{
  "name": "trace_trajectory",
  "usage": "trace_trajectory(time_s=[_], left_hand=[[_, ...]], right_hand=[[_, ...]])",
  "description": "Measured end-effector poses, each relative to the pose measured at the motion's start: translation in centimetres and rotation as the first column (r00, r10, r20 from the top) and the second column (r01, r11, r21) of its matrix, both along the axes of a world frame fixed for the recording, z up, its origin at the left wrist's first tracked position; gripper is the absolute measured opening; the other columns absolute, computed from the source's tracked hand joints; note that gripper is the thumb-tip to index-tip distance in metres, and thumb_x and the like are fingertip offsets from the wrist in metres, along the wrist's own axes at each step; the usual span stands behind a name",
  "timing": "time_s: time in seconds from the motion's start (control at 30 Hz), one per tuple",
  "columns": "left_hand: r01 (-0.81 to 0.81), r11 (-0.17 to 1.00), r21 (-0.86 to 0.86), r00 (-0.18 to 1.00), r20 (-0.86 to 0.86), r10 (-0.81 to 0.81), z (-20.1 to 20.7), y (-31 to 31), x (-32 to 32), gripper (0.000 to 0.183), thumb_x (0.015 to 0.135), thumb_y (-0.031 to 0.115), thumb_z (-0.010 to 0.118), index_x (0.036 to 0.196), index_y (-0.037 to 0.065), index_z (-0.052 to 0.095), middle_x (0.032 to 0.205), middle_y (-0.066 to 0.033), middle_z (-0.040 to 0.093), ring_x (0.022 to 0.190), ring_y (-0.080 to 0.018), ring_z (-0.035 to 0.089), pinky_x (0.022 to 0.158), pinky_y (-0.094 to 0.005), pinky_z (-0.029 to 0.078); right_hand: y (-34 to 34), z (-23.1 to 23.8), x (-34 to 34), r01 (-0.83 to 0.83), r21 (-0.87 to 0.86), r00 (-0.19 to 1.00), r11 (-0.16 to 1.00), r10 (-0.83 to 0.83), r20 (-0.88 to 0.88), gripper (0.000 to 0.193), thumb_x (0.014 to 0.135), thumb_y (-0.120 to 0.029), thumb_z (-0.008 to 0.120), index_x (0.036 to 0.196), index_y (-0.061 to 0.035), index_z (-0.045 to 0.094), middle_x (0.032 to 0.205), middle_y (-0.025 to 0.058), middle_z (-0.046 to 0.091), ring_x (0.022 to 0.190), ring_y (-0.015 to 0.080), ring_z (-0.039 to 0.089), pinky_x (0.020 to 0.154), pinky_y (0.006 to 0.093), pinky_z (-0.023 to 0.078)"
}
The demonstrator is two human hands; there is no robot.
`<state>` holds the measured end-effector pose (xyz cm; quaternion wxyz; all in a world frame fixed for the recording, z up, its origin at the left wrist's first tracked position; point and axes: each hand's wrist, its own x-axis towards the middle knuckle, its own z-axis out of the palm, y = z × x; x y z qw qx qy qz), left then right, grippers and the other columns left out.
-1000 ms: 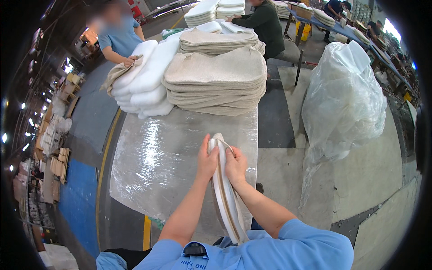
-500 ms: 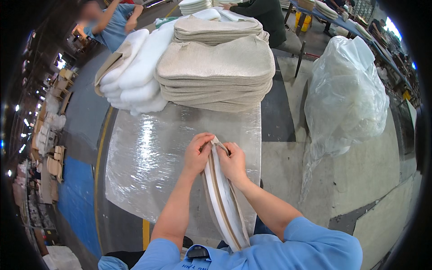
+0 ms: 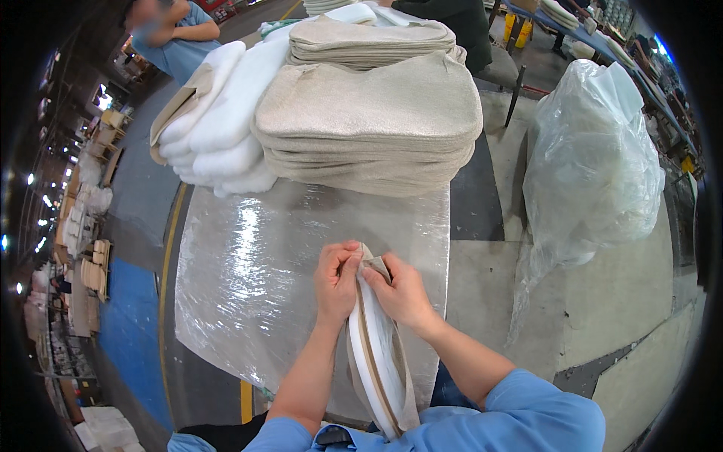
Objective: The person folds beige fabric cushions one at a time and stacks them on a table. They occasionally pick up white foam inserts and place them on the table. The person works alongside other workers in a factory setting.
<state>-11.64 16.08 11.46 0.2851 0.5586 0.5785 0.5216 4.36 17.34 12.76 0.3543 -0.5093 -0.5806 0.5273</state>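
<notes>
A beige fabric cushion cover stands on edge between my forearms, its near end against my shirt. White padding shows in its long open side, with a tan strip running lengthwise along it. My left hand is closed on the left side of the cover's far end. Opposite it, my right hand pinches the right edge of the fabric, thumb on top. A fold of cloth sticks up between the two hands. Parts of both hands' fingertips are hidden in the fabric.
The table is covered in shiny plastic film. Beyond my hands rise stacked beige covers, with white padding pieces to their left. A large clear plastic bag stands at right. One person stands far left; another's dark sleeve is behind the stack.
Both hands have come slightly nearer my body with the cover's end, and the right hand's fabric edge is folded outward more. The person at far left has lowered and crossed their arms.
</notes>
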Motion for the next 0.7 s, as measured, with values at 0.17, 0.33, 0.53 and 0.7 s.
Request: trace_trajectory(time_s=[0.17,0.33,0.53,0.7], left_hand=[[-0.034,0.999,0.037,0.996,0.089,0.031,-1.2,0.1,0.9,0.011,0.107,0.007,0.063,0.100,0.001,0.068,0.124,-0.0127,0.068,0.116,-0.0227,0.065,0.103,-0.0364,0.051],[-0.079,0.995,0.055,0.979,0.191,0.067,-1.8,-0.1,1.9,0.014,0.108,0.011,0.063,0.098,0.001,0.065,0.122,-0.0130,0.066,0.116,-0.0240,0.065,0.102,-0.0388,0.051],[-0.101,0.987,0.124,0.947,0.317,0.057,-2.8,-0.5,2.3,0.018,0.110,0.015,0.062,0.098,0.001,0.063,0.113,-0.0115,0.059,0.114,-0.0238,0.063,0.109,-0.0460,0.050],[-0.146,0.980,0.134,0.911,0.405,0.080,-2.7,-1.1,2.3,0.021,0.110,0.016,0.060,0.096,0.002,0.062,0.110,-0.0123,0.058,0.106,-0.0220,0.062,0.115,-0.0509,0.049]], right_hand=[[1.8,-0.4,0.4,-0.197,0.162,0.980,0.967,0.192,0.048,0.032,0.104,-0.024,0.069,0.087,-0.0004,0.057,0.075,0.0174,0.059,0.064,0.0322,0.057,0.061,0.0427,0.047],[2.6,-0.2,0.6,-0.273,0.401,0.960,0.875,0.277,0.048,0.025,0.100,-0.019,0.069,0.086,-0.0023,0.056,0.076,0.0187,0.061,0.072,0.0436,0.063,0.065,0.0504,0.050],[3.7,0.5,0.6,-0.395,0.589,0.915,0.705,0.357,0.187,0.028,0.093,-0.016,0.076,0.082,-0.0048,0.053,0.073,0.0133,0.059,0.067,0.0370,0.064,0.058,0.0463,0.051],[3.6,1.5,-0.4,-0.454,0.671,0.885,0.586,0.382,0.265,0.031,0.086,-0.013,0.079,0.076,-0.0078,0.050,0.070,0.0087,0.056,0.061,0.0308,0.063,0.052,0.0440,0.049]])
